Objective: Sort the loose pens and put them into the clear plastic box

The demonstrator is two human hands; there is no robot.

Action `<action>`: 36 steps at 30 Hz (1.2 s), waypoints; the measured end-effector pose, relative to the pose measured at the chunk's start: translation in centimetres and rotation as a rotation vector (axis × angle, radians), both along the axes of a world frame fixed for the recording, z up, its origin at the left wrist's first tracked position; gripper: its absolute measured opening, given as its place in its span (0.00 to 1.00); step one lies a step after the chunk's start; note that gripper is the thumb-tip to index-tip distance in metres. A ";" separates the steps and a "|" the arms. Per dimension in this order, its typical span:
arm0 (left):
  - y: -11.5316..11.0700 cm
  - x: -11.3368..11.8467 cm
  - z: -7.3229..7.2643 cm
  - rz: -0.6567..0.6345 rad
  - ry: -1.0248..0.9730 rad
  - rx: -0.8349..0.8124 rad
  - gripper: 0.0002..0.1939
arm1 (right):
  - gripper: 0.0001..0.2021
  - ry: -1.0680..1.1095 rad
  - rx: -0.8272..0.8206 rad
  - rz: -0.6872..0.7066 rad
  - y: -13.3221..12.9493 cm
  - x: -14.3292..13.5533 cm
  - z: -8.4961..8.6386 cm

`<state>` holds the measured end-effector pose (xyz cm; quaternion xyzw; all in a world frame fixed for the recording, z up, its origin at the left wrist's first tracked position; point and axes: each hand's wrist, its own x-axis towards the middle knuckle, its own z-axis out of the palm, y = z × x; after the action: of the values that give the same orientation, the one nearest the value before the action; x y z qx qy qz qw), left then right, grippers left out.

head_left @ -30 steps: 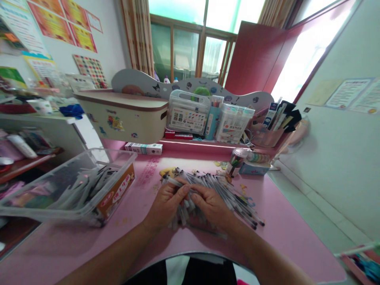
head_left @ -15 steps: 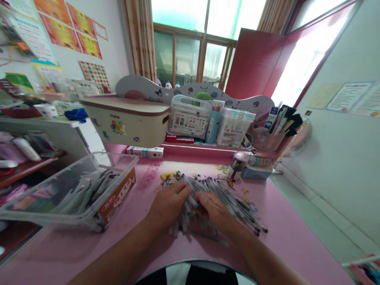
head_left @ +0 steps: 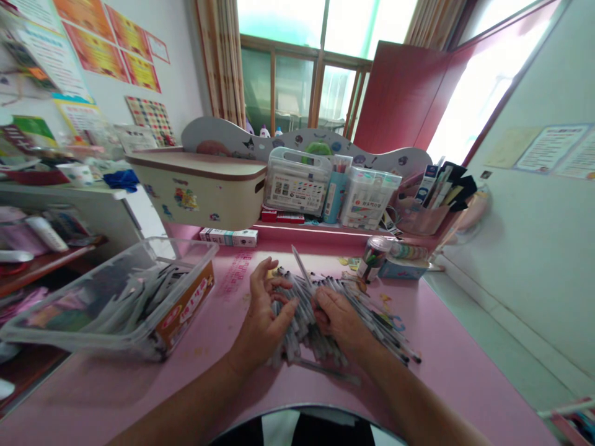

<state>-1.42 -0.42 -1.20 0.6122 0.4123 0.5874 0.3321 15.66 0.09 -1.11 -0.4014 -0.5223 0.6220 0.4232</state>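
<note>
A heap of slim, clear-barrelled pens with dark ends (head_left: 301, 316) lies on the pink desk (head_left: 204, 390). My right hand (head_left: 341, 319) is closed around one pen (head_left: 301, 265), its pale tip slanting up and to the left above the heap. At the heap's left side my left hand (head_left: 264, 319) is raised, fingers spread and slightly curled, with nothing visible in it. A single pen (head_left: 325, 370) lies crosswise near the heap's front.
On the left stands a clear plastic bin (head_left: 116, 347) with more pens inside. Behind are a lidded cream box (head_left: 199, 192), marker cases (head_left: 297, 183) and a pen holder (head_left: 421, 217). A small jar (head_left: 373, 259) stands beside a blue box (head_left: 404, 268).
My left hand has lifted off the pens and its fingers have spread. My right hand has raised a pen, which now points up and left.
</note>
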 end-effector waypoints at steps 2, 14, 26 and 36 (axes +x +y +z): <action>0.2 0.2 0.1 -0.158 -0.222 -0.198 0.30 | 0.25 -0.023 0.035 0.051 -0.1 0.0 0.1; 0.9 -0.5 0.7 -0.282 -0.445 -0.430 0.12 | 0.30 -0.159 0.121 0.023 -0.3 -0.1 0.4; 0.8 -0.1 0.9 -0.288 -0.553 -0.461 0.18 | 0.26 -0.155 0.149 -0.070 -0.1 0.0 -0.3; 0.8 -0.2 1.1 -0.302 -0.575 -0.455 0.17 | 0.21 -0.035 0.064 -0.085 -0.3 -0.3 0.0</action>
<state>-1.65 0.39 -0.09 0.3873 0.3276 0.5731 0.6436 15.37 -0.18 -1.11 -0.4202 -0.5317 0.5794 0.4528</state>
